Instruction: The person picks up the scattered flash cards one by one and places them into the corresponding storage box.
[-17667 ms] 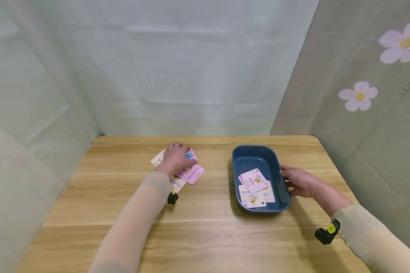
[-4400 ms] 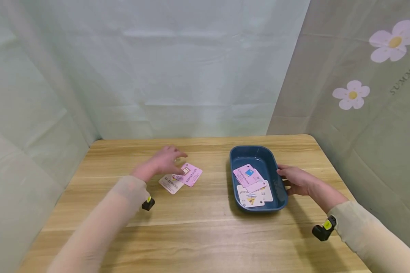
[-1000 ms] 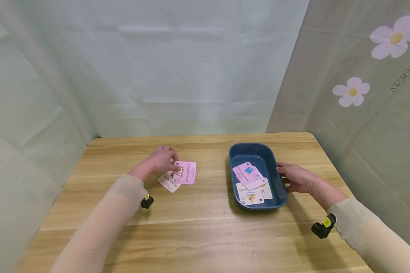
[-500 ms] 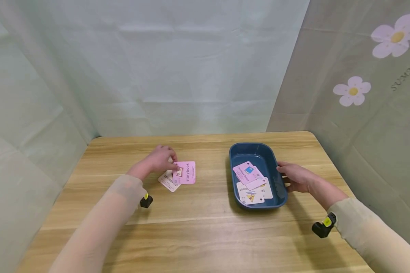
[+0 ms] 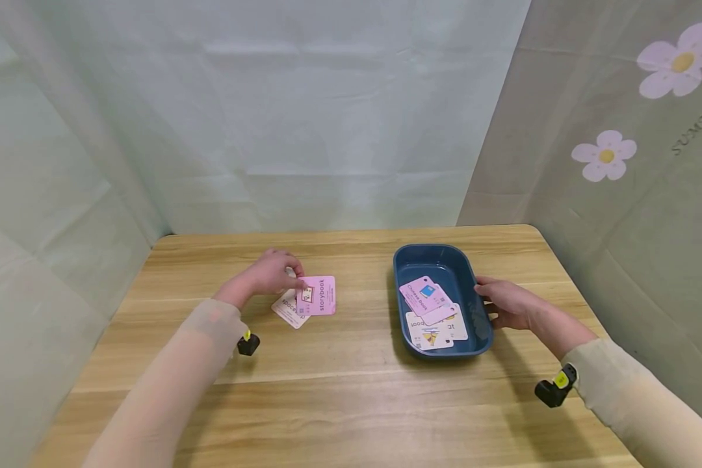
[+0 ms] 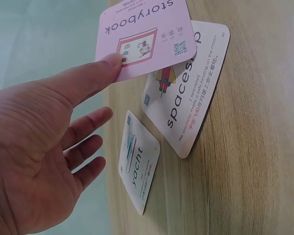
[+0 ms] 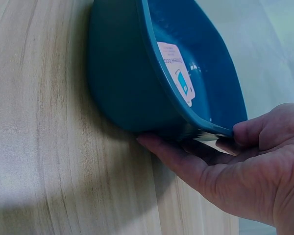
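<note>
My left hand [image 5: 271, 273] pinches a pink "storybook" flash card [image 5: 322, 296], thumb on its printed face in the left wrist view. That card overlaps a white "spaceship" flash card [image 6: 193, 93] on the table. Below the fingers lies a white "yacht" flash card [image 6: 138, 164], mostly hidden by the hand in the head view. My right hand [image 5: 506, 304] holds the right side wall of a blue plastic tray [image 7: 122, 73], one digit at the rim and another along the outside. Inside the tray lie a pink "Chinese book" card [image 5: 424, 294] and several other cards, including a white boat card [image 5: 428, 333].
The wooden table [image 5: 339, 403] carries both the loose cards on the left and the tray on the right. Pale curtains [image 5: 327, 117] surround its back and sides, the right one printed with flowers. A small black camera [image 5: 552, 390] sits at the right wrist.
Since the earliest frame, the "Chinese book" card has come to lie in the tray on the bee card. The left hand has since taken hold of the "storybook" card and turned it. The right hand stays put.
</note>
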`<state>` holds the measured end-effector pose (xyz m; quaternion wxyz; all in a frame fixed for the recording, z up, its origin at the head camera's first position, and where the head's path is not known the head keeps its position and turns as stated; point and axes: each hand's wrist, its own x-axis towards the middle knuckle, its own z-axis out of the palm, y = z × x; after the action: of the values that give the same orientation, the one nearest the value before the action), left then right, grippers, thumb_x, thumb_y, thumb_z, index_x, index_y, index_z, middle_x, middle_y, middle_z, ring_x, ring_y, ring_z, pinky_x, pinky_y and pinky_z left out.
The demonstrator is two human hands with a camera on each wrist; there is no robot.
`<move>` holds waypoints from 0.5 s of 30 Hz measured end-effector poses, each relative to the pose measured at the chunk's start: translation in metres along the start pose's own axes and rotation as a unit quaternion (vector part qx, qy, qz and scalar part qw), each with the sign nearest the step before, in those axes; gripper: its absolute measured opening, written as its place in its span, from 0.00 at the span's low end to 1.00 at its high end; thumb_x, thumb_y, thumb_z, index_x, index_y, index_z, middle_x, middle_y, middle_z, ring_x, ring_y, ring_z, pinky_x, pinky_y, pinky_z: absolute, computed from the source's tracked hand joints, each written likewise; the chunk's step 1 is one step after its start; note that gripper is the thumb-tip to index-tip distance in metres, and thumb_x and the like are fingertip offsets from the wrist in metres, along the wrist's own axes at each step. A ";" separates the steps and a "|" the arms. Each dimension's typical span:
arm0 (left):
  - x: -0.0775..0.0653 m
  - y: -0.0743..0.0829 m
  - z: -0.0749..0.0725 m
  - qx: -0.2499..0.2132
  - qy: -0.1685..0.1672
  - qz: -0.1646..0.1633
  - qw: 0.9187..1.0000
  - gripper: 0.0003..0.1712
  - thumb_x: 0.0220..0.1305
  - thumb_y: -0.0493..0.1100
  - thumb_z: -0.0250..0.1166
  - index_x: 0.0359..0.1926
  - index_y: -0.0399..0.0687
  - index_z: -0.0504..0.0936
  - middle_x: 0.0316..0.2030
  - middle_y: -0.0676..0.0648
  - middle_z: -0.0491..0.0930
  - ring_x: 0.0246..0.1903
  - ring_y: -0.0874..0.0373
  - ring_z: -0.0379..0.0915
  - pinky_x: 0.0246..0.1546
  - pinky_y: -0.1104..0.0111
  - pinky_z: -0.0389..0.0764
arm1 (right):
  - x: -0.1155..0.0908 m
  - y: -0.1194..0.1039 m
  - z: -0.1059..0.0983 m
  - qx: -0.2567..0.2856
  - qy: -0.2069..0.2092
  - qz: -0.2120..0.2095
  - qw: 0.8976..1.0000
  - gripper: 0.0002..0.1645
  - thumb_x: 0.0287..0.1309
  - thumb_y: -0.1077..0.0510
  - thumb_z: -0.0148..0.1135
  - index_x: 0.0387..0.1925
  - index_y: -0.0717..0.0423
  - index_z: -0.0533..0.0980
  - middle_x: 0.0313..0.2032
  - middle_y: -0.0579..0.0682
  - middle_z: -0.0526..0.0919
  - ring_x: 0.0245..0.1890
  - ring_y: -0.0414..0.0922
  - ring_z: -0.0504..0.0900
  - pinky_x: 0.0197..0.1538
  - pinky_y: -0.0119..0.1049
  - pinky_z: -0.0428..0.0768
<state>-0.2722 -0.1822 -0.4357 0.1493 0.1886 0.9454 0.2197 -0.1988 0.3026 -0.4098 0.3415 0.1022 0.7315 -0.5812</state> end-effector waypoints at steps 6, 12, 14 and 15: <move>-0.001 -0.003 0.000 -0.012 0.001 0.015 1.000 0.07 0.65 0.49 0.72 0.37 0.51 0.89 0.48 0.46 0.83 0.59 0.38 0.63 0.64 0.44 0.57 | 0.001 0.000 0.000 0.003 0.000 0.000 1.000 0.35 0.83 0.56 0.31 0.81 0.56 0.34 0.76 0.70 0.46 0.71 0.67 0.55 0.64 0.68 0.67; -0.006 -0.003 -0.003 -0.066 -0.016 0.008 0.998 0.08 0.67 0.47 0.70 0.40 0.48 0.88 0.45 0.48 0.83 0.52 0.44 0.70 0.58 0.49 0.67 | 0.003 0.000 -0.001 0.008 0.000 0.002 1.000 0.35 0.83 0.56 0.31 0.81 0.56 0.34 0.76 0.69 0.47 0.70 0.67 0.55 0.64 0.68 0.67; -0.008 -0.001 -0.005 -0.090 -0.026 0.004 0.996 0.09 0.68 0.47 0.69 0.41 0.47 0.87 0.45 0.47 0.83 0.49 0.47 0.72 0.51 0.54 0.72 | 0.003 0.000 -0.001 0.007 0.000 0.004 1.000 0.35 0.83 0.56 0.31 0.81 0.56 0.34 0.76 0.70 0.46 0.70 0.67 0.55 0.64 0.68 0.67; -0.009 -0.001 -0.005 -0.101 -0.030 0.002 0.994 0.10 0.68 0.47 0.69 0.42 0.46 0.87 0.46 0.47 0.83 0.47 0.49 0.73 0.48 0.57 0.73 | 0.003 0.001 -0.002 0.008 0.001 0.005 1.000 0.35 0.83 0.56 0.31 0.81 0.56 0.34 0.76 0.70 0.46 0.70 0.67 0.55 0.64 0.68 0.67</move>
<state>-0.2662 -0.1886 -0.4298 0.1956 0.1814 0.9132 0.3082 -0.2012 0.3034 -0.4119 0.3428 0.1088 0.7269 -0.5851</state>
